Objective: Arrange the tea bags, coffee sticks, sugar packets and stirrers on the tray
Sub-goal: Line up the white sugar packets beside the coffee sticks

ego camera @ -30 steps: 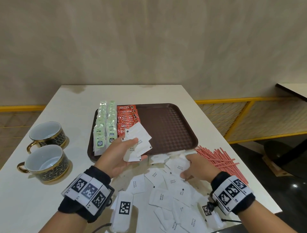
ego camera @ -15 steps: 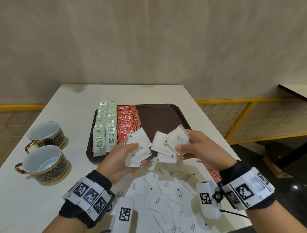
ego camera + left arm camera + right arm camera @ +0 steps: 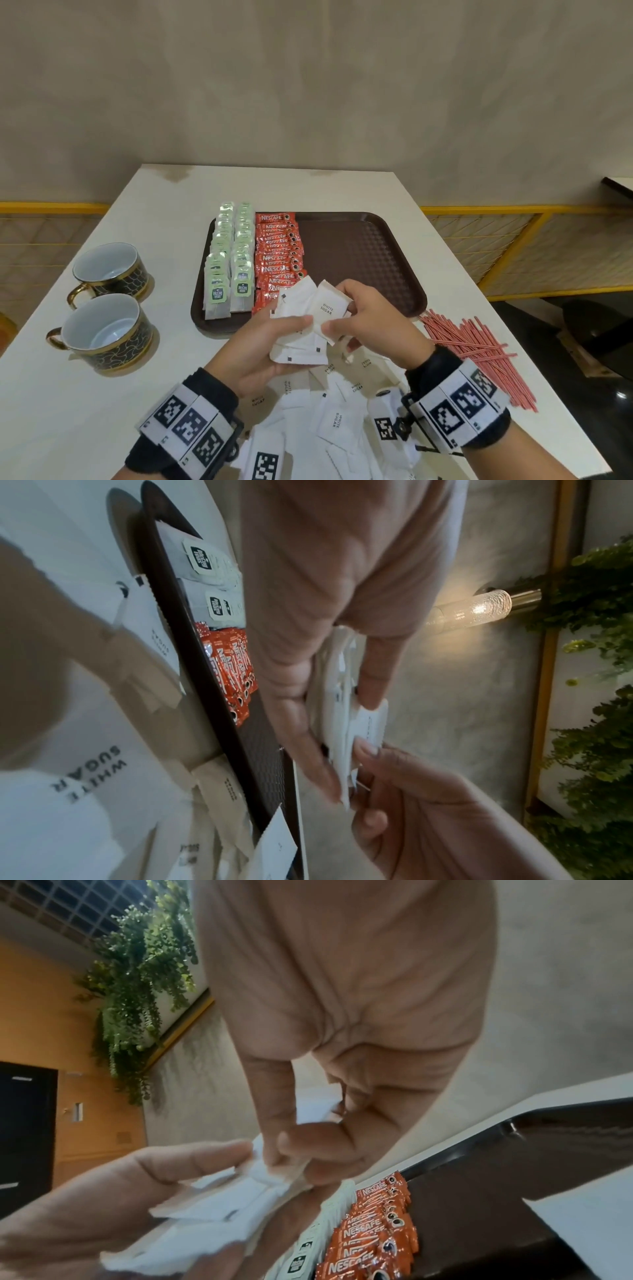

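A brown tray [image 3: 359, 260] holds two rows of tea bags [image 3: 229, 263] at its left and a row of red coffee sticks [image 3: 279, 253] beside them. Above the tray's near edge my left hand [image 3: 267, 339] holds a fanned stack of white sugar packets [image 3: 294, 308]. My right hand [image 3: 363, 322] pinches more sugar packets [image 3: 330, 308] and presses them against that stack. Several loose sugar packets [image 3: 329, 418] lie on the table below my hands. Red stirrers [image 3: 472, 349] lie in a heap at the right. The wrist views show the same stack [image 3: 342, 723] [image 3: 240, 1199] between both hands.
Two dark patterned cups with gold handles, one [image 3: 109, 270] behind the other [image 3: 102, 329], stand at the table's left. The table edge runs close on the right beyond the stirrers. A yellow railing [image 3: 513, 209] stands behind the table.
My right hand lifted a few sugar packets off the table pile and brought them left to meet the stack in my left hand, which stayed near the tray's front edge.
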Action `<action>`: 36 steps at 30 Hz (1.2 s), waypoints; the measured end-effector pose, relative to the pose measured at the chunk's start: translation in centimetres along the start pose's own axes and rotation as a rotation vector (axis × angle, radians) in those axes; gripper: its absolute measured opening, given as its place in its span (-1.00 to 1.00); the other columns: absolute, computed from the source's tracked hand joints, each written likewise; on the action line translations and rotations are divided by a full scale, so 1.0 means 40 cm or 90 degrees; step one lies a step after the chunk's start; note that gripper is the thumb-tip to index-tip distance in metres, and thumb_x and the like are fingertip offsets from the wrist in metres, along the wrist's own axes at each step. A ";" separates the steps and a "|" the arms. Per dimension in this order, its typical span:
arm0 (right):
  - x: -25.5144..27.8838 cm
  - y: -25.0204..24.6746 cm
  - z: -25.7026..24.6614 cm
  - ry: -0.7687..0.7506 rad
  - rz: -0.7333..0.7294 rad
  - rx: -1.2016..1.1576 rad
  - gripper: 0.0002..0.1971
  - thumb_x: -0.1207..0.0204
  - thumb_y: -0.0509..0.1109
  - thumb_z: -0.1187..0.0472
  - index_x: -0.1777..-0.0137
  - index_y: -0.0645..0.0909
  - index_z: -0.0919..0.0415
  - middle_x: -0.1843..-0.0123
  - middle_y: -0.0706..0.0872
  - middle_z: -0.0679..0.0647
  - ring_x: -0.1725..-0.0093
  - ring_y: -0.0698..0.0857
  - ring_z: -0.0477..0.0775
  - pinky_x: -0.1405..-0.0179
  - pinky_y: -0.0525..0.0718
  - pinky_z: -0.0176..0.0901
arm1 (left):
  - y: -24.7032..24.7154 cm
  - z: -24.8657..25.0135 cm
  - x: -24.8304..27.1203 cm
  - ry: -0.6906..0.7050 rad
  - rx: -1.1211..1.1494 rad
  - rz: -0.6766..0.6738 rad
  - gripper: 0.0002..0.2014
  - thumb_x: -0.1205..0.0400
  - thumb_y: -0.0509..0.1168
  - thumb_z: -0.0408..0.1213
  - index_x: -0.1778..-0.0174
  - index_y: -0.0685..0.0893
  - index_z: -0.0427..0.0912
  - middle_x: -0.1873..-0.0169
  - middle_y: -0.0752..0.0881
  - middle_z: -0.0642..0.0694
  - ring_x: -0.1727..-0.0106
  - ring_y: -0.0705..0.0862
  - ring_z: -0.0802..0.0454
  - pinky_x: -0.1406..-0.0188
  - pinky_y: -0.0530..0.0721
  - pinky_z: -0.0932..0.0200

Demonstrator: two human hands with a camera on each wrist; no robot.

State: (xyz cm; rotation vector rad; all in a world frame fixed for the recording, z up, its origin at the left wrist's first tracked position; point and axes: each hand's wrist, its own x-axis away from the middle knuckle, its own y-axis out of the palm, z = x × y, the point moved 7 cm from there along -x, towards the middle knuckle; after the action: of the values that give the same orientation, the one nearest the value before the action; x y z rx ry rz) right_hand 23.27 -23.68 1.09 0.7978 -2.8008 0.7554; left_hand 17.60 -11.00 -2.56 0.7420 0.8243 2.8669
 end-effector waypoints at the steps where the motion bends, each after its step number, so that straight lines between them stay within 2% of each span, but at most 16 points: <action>1: -0.004 -0.002 -0.003 -0.011 0.013 0.028 -0.69 -0.39 0.55 0.35 -0.05 0.52 0.23 0.02 0.75 0.18 0.26 0.77 0.09 0.39 0.77 -0.07 | -0.008 0.001 -0.002 0.010 -0.012 0.018 -0.62 -0.56 0.35 -0.44 -0.27 0.61 -0.04 -0.11 0.79 -0.24 -0.16 0.75 -0.28 -0.12 0.69 -0.34; 3: -0.011 -0.005 -0.012 -0.035 0.033 0.042 -0.65 -0.34 0.59 0.34 -0.04 0.53 0.19 0.01 0.73 0.12 0.23 0.78 0.01 0.37 0.80 -0.04 | -0.022 0.006 -0.009 0.026 -0.014 0.048 -0.60 -0.58 0.34 -0.47 -0.30 0.59 -0.04 -0.11 0.79 -0.23 -0.14 0.76 -0.28 -0.06 0.72 -0.34; 5: -0.016 -0.008 -0.024 -0.060 0.051 -0.006 -0.66 -0.34 0.61 0.34 -0.03 0.57 0.17 0.04 0.74 0.09 0.22 0.79 0.00 0.36 0.80 -0.06 | -0.027 0.012 -0.015 0.044 -0.012 0.062 -0.59 -0.58 0.34 -0.47 -0.32 0.59 -0.04 -0.12 0.79 -0.24 -0.16 0.75 -0.29 -0.07 0.70 -0.38; 9: -0.036 -0.031 -0.037 -0.089 0.137 -0.111 -0.88 -0.42 0.56 0.37 0.13 0.68 0.23 0.28 0.71 0.09 0.41 0.70 0.03 0.40 0.75 -0.04 | -0.030 0.028 -0.020 0.080 0.000 0.069 -0.60 -0.59 0.33 -0.49 -0.33 0.59 -0.07 -0.13 0.79 -0.22 -0.15 0.76 -0.25 -0.11 0.70 -0.33; 11: -0.048 -0.041 -0.034 -0.085 0.164 -0.132 -0.93 -0.47 0.52 0.38 0.19 0.70 0.26 0.32 0.70 0.17 0.40 0.68 0.03 0.42 0.70 -0.10 | -0.032 0.034 -0.021 0.097 -0.003 0.082 -0.60 -0.57 0.35 -0.48 -0.31 0.60 -0.09 -0.11 0.80 -0.19 -0.13 0.77 -0.21 -0.13 0.70 -0.29; 14: -0.060 -0.041 -0.024 -0.046 0.153 -0.203 -0.95 -0.54 0.46 0.37 0.16 0.71 0.31 0.20 0.79 0.31 0.28 0.76 0.12 0.46 0.70 -0.23 | -0.031 0.047 -0.018 0.125 -0.019 0.090 -0.61 -0.52 0.38 -0.41 -0.27 0.63 -0.08 -0.10 0.81 -0.15 -0.14 0.78 -0.14 -0.20 0.68 -0.25; 16: -0.068 -0.038 -0.013 -0.009 0.133 -0.263 -0.94 -0.56 0.44 0.36 0.13 0.70 0.33 0.13 0.81 0.34 0.21 0.77 0.17 0.43 0.72 -0.24 | -0.030 0.055 -0.020 0.135 -0.026 0.091 -0.60 -0.48 0.40 -0.36 -0.26 0.64 -0.07 -0.11 0.81 -0.13 -0.15 0.77 -0.13 -0.24 0.65 -0.25; 19: -0.075 -0.038 0.006 0.038 0.119 -0.370 -0.93 -0.60 0.39 0.37 0.11 0.68 0.30 0.05 0.83 0.29 0.11 0.81 0.12 0.35 0.76 -0.22 | -0.027 0.061 -0.033 0.138 -0.006 0.093 -0.57 -0.46 0.41 -0.34 -0.27 0.64 -0.05 -0.13 0.80 -0.13 -0.17 0.77 -0.12 -0.23 0.65 -0.23; 22: -0.074 -0.054 0.019 0.074 0.126 -0.462 -0.89 -0.63 0.34 0.39 0.10 0.66 0.29 0.09 0.85 0.17 0.15 0.82 -0.02 0.39 0.71 -0.30 | -0.024 0.069 -0.044 0.144 0.005 0.105 -0.62 -0.53 0.38 -0.41 -0.27 0.64 -0.09 -0.11 0.80 -0.14 -0.14 0.78 -0.12 -0.20 0.68 -0.21; 26: -0.075 -0.070 0.033 0.089 0.129 -0.430 -0.90 -0.65 0.33 0.37 0.07 0.66 0.29 0.18 0.86 0.09 0.34 0.75 -0.15 0.39 0.73 -0.33 | -0.021 0.075 -0.053 0.155 -0.047 0.125 -0.66 -0.58 0.37 -0.38 -0.28 0.65 -0.11 -0.13 0.80 -0.13 -0.18 0.77 -0.11 -0.30 0.62 -0.27; 30: -0.072 -0.075 0.043 0.063 0.173 -0.361 -0.88 -0.63 0.34 0.39 0.13 0.65 0.31 0.29 0.81 0.12 0.41 0.68 -0.13 0.38 0.74 -0.29 | -0.013 0.065 -0.059 0.142 -0.044 0.113 -0.58 -0.49 0.43 -0.23 -0.30 0.65 -0.08 -0.17 0.78 -0.12 -0.23 0.74 -0.13 -0.36 0.56 -0.29; 33: -0.070 -0.072 0.042 0.055 0.156 -0.329 -0.90 -0.64 0.33 0.38 0.10 0.64 0.33 0.25 0.78 0.22 0.43 0.65 -0.13 0.45 0.72 -0.30 | -0.014 0.063 -0.061 0.145 -0.050 0.127 -0.58 -0.49 0.43 -0.32 -0.30 0.65 -0.16 -0.16 0.78 -0.18 -0.20 0.75 -0.19 -0.34 0.56 -0.33; 36: -0.067 -0.079 0.042 0.066 0.109 -0.344 -0.91 -0.65 0.33 0.35 0.09 0.64 0.29 0.21 0.78 0.21 0.40 0.65 -0.09 0.45 0.74 -0.29 | -0.023 0.073 -0.058 0.180 -0.071 0.179 -0.67 -0.55 0.39 -0.45 -0.24 0.67 -0.18 -0.11 0.80 -0.17 -0.16 0.77 -0.17 -0.31 0.61 -0.28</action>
State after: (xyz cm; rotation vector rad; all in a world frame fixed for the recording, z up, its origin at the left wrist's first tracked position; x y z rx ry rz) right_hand 27.21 -25.62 0.30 0.4133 -2.7886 0.0346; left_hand 20.96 -9.26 -1.86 0.4806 0.6207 3.2917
